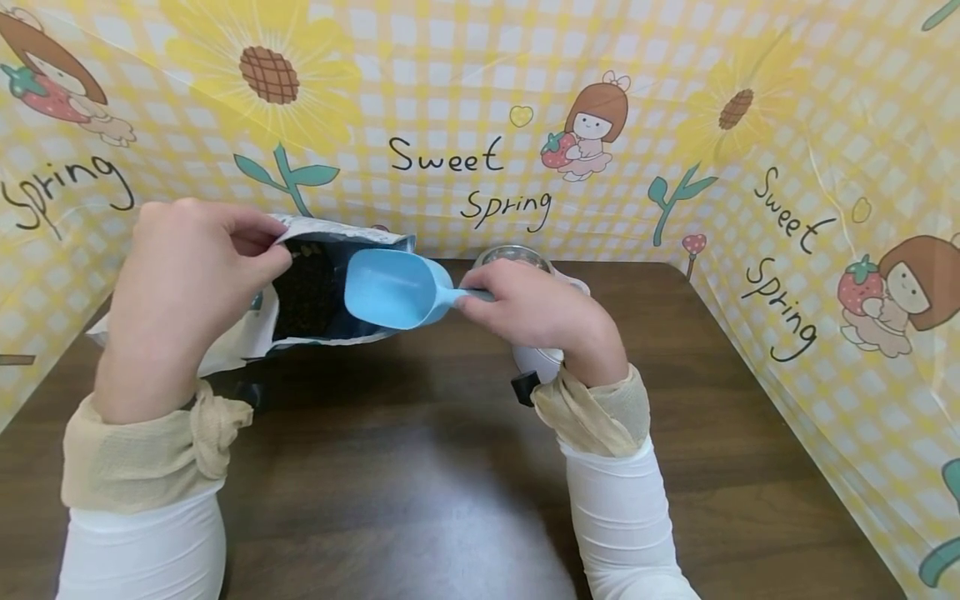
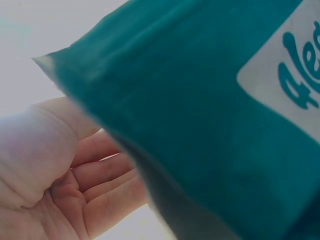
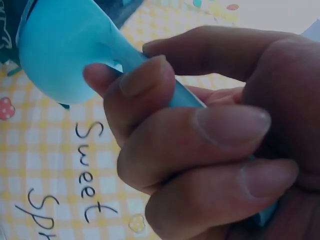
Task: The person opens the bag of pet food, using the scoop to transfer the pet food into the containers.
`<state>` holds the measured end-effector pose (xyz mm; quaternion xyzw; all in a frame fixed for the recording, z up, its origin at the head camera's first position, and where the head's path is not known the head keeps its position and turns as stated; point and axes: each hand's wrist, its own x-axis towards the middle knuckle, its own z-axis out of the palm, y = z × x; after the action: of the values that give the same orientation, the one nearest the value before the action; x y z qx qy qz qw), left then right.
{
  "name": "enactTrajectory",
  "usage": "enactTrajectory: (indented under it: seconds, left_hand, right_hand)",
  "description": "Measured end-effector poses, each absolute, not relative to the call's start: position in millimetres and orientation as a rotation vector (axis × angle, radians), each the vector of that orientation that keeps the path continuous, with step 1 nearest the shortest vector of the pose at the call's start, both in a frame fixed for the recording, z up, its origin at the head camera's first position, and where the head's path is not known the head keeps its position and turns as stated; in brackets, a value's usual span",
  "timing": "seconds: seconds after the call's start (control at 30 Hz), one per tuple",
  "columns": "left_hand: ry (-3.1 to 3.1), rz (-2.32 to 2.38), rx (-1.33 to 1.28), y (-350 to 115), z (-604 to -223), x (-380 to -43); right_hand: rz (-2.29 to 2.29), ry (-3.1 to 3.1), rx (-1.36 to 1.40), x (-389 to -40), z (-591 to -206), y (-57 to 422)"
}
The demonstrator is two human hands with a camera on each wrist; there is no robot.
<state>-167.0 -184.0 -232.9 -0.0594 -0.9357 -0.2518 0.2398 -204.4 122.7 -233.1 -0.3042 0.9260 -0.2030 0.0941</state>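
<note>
An opened bag (image 1: pixel 360 233) lies tilted on the left of the table, its mouth facing right. Dark, fine loose contents (image 1: pixel 303 296) show inside. My left hand (image 1: pixel 180 287) pinches the edge of the mouth between thumb and fingers. In the left wrist view the bag's teal side (image 2: pixel 165 110), partly lettered, covers the fingertips. My right hand (image 1: pixel 543 304) grips the handle of a light blue scoop (image 1: pixel 393 287). The scoop's bowl is at the bag's mouth, partly over the opening, and looks empty. In the right wrist view several fingers (image 3: pixel 185 145) curl round the handle.
Behind my right hand stands a round metal-rimmed vessel (image 1: pixel 513 252), mostly hidden. A white object (image 1: pixel 538 364) shows below that hand, partly covered by it. The brown wooden table (image 1: pixel 420 500) meets a yellow checked, printed cloth wall (image 1: pixel 442 100) at the back and sides.
</note>
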Motion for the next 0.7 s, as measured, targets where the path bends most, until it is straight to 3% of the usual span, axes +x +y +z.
enactTrajectory:
  seconds: [0.5,0.7]
  left_hand:
    - [-2.573,-0.719,-0.168,-184.7,-231.7,-168.5]
    - [-2.587,-0.722,-0.161,-184.1,-231.1,-168.0]
  right_hand:
    - [-0.651,2.719,-0.72,-213.6,-246.9,94.2]
    - [-0.659,2.744,-0.768,-217.7,-252.2,89.8]
